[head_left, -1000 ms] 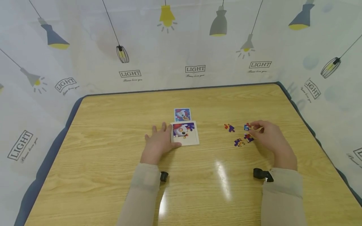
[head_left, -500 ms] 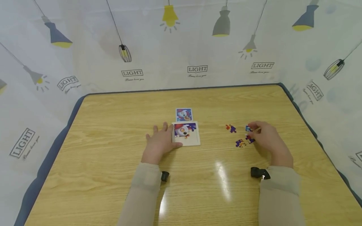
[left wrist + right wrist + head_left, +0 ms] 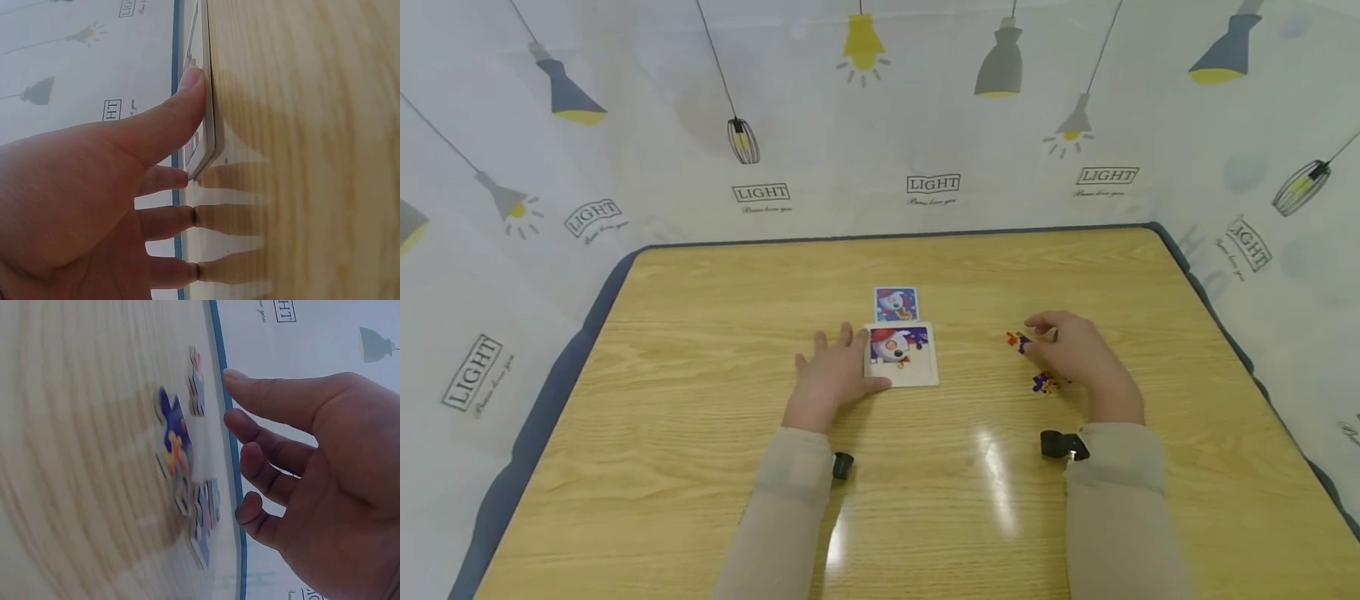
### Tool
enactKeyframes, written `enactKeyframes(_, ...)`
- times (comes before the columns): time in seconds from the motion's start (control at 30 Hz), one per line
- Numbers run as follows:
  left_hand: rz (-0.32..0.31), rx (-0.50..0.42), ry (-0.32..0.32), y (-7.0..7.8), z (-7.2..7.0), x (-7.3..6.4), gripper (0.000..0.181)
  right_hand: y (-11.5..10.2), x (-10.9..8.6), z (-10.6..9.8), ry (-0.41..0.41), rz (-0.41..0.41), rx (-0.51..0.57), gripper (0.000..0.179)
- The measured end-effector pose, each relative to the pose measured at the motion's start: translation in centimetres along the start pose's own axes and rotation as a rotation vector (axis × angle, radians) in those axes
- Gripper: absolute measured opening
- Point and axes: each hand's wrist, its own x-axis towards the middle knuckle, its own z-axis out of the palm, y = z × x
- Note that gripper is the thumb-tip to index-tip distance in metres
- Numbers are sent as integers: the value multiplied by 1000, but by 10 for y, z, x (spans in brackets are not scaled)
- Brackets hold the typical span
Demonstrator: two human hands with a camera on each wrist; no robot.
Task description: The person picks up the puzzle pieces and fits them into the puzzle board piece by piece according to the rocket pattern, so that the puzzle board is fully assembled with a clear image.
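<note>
In the head view, a square puzzle board (image 3: 920, 372) lies left of the table's middle, with printed pieces in its upper part and a bare lower part. My left hand (image 3: 830, 377) rests at its left side, fingers spread on the table; its thumb (image 3: 187, 94) presses on the board's border in the left wrist view. My right hand (image 3: 1077, 354) hovers over loose jigsaw pieces (image 3: 1042, 382), its fingers loosely bent. Nothing shows between thumb and fingertips in the right wrist view, where a purple and orange jigsaw piece (image 3: 175, 440) lies on the table, apart from the hand.
A small picture card (image 3: 896, 304) lies behind the board, printed with a similar character. Another red and purple loose piece (image 3: 1017, 341) is beside the right hand's fingertips. A lamp-patterned curtain (image 3: 842, 200) stands along the table's back and sides.
My right hand has moved left, from the blue and red pieces toward the red and purple one, and now covers some pieces. My left hand stays at the board. The head view has shifted slightly.
</note>
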Motion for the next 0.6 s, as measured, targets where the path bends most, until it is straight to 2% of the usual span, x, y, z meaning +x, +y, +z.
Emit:
enactKeyframes(0.2,-2,5,2,-2,3,4,102,-4,6,10,-47,-8,6,50)
enactKeyframes(0.4,-5,4,6,-2,2,3,101,-8,10,18,-39,-38,-16,55)
enactKeyframes(0.6,2,0,8,-1,2,3,100,-13,11,22,-64,-56,-47,56)
